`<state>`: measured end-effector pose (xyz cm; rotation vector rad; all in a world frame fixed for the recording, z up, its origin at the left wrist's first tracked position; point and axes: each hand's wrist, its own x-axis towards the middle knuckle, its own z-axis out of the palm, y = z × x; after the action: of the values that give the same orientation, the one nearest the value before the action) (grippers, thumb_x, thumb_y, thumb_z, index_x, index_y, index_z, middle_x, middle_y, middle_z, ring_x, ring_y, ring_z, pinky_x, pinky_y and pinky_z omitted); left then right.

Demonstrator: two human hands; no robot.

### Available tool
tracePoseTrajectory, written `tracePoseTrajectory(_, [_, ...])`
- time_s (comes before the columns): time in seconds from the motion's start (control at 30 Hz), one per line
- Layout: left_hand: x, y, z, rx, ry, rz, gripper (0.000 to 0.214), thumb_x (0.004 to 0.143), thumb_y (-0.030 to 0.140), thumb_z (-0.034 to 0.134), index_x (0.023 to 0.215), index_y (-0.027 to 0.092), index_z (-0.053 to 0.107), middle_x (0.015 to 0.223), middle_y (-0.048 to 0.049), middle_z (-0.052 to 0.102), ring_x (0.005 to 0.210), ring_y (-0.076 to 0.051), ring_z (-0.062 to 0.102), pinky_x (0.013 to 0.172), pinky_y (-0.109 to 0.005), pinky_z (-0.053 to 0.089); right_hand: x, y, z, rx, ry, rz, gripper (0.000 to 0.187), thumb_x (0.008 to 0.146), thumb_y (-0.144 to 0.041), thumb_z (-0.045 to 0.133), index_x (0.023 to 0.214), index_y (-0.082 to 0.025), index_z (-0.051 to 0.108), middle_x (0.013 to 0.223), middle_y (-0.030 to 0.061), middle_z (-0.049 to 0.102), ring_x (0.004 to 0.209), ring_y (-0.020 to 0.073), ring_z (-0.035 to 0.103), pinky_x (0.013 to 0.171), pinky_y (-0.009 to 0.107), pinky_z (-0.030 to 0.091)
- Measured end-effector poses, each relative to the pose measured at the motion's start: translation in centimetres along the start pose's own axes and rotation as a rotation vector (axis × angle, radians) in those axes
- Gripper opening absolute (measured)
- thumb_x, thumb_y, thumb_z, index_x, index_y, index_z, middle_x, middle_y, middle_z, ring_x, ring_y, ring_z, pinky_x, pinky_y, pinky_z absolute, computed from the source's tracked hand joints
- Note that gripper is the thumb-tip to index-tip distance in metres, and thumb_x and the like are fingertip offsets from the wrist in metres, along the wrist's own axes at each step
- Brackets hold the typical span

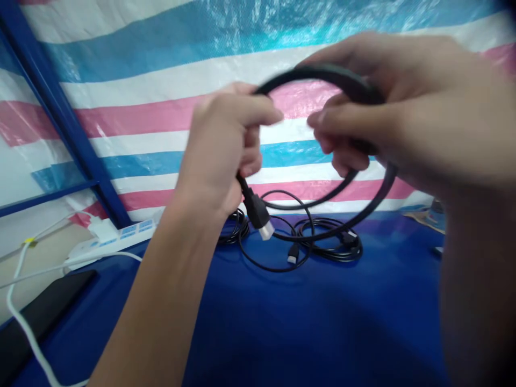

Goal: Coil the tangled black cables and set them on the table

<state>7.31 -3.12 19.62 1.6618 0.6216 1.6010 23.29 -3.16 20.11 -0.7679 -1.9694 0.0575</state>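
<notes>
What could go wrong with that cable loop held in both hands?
1. The plug dangles below the left hand and could snag the loose cables lying on the blue table beneath.
2. The right hand pinches the black cable in a tight loop; winding it tighter may kink it.

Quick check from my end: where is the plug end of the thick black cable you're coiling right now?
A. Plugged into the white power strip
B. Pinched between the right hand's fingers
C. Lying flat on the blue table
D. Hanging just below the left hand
D: the plug sticks out beneath the left hand, in the air above the blue table, while the right hand holds the thick black cable as a loop.
</notes>
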Motion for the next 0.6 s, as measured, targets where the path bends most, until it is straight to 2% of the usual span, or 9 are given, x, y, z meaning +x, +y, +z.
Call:
tracePoseTrajectory(0.07, [0.1,0.1,-0.1,-0.124,0.081,0.055,0.04,0.077,-0.001,0.047,0.05,0.019,0.025,0.045,0.0073,0.01,0.035,-0.002,0.012,0.034,-0.019,0.015,0.0,0.2,0.1,0.212,0.071,-0.016,0.015,0.086,-0.021,0.056,0.098,-0.022,0.063,0.064,-0.0017,0.044,0.047,0.0082,0.04,0.041,0.022,0.035])
tracePoseTrajectory(0.1, [0.1,0.1,-0.1,-0.148,0.077,0.057,0.041,0.079,-0.001,0.044,0.05,0.02,0.023,0.046,0.0067,0.009,0.034,-0.002,0.012,0.034,-0.019,0.015,0.0,0.3,0.0,0.262,0.084,-0.02,0.011,0.086,-0.022,0.055,0.094,-0.021,0.064,0.06,-0.0027,0.039,0.045,0.0072,0.036,0.04,0.022,0.033])
tracePoseTrajectory(0.13, [0.1,0.1,-0.1,-0.144,0.032,0.04,0.041,0.081,0.0,0.043,0.051,0.02,0.024,0.047,0.0065,0.01,0.034,-0.002,0.013,0.034,-0.017,0.017,0.0,0.5,-0.1,0.263,0.086,-0.024,0.011,0.087,-0.023,0.055,0.093,-0.022,0.064,0.058,-0.0034,0.034,0.043,0.0068,0.031,0.037,0.021,0.03])
tracePoseTrajectory(0.2, [0.0,-0.1,-0.2,-0.05,-0.152,-0.044,0.033,0.083,0.004,0.046,0.057,0.019,0.033,0.048,0.007,0.018,0.035,-0.001,0.02,0.036,-0.014,0.021,0.0,0.8,-0.5,0.143,0.047,-0.003,0.015,0.087,-0.026,0.055,0.097,-0.026,0.066,0.054,-0.0035,0.031,0.041,0.0072,0.028,0.033,0.021,0.021])
tracePoseTrajectory(0.27, [-0.2,-0.2,-0.1,0.09,-0.35,-0.139,0.021,0.085,0.007,0.044,0.065,0.016,0.044,0.052,0.0072,0.025,0.038,0.002,0.025,0.041,-0.01,0.023,-0.1,1.0,-0.8,-0.032,-0.077,0.022,0.019,0.086,-0.027,0.057,0.101,-0.029,0.067,0.052,-0.0029,0.036,0.041,0.0078,0.031,0.031,0.02,0.017])
tracePoseTrajectory(0.33, [-0.3,-0.2,0.0,0.165,-0.4,-0.181,0.021,0.083,0.004,0.041,0.065,0.014,0.047,0.053,0.007,0.024,0.039,0.004,0.024,0.044,-0.007,0.02,-0.1,0.8,-0.9,-0.15,-0.195,0.044,0.02,0.084,-0.026,0.057,0.1,-0.03,0.068,0.052,-0.0028,0.04,0.041,0.0072,0.033,0.029,0.018,0.017])
tracePoseTrajectory(0.4, [-0.2,0.0,0.1,0.133,-0.291,-0.152,0.029,0.079,0.0,0.043,0.054,0.015,0.04,0.049,0.0068,0.02,0.036,0.003,0.019,0.039,-0.008,0.014,0.0,0.6,-0.7,-0.091,-0.187,0.047,0.024,0.083,-0.022,0.058,0.104,-0.028,0.067,0.054,-0.0034,0.041,0.042,0.0064,0.035,0.03,0.017,0.02])
tracePoseTrajectory(0.47, [-0.1,0.2,0.0,0.017,-0.146,-0.092,0.039,0.076,-0.002,0.048,0.048,0.018,0.029,0.045,0.0067,0.014,0.033,0.0,0.013,0.032,-0.014,0.009,0.2,0.3,-0.5,0.13,-0.106,0.036,0.034,0.081,-0.015,0.056,0.113,-0.023,0.063,0.057,-0.0052,0.044,0.042,0.0058,0.038,0.033,0.017,0.026])
tracePoseTrajectory(0.6, [0.6,0.5,-0.7,-0.323,0.146,-0.089,0.04,0.087,0.005,0.04,0.054,0.019,0.023,0.047,0.0075,0.004,0.034,-0.002,0.005,0.03,-0.016,0.009,0.8,-0.3,0.1,0.624,-0.063,0.08,0.025,0.09,-0.019,0.038,0.11,-0.017,0.052,0.07,-0.0072,0.056,0.051,0.0069,0.052,0.049,0.018,0.044])
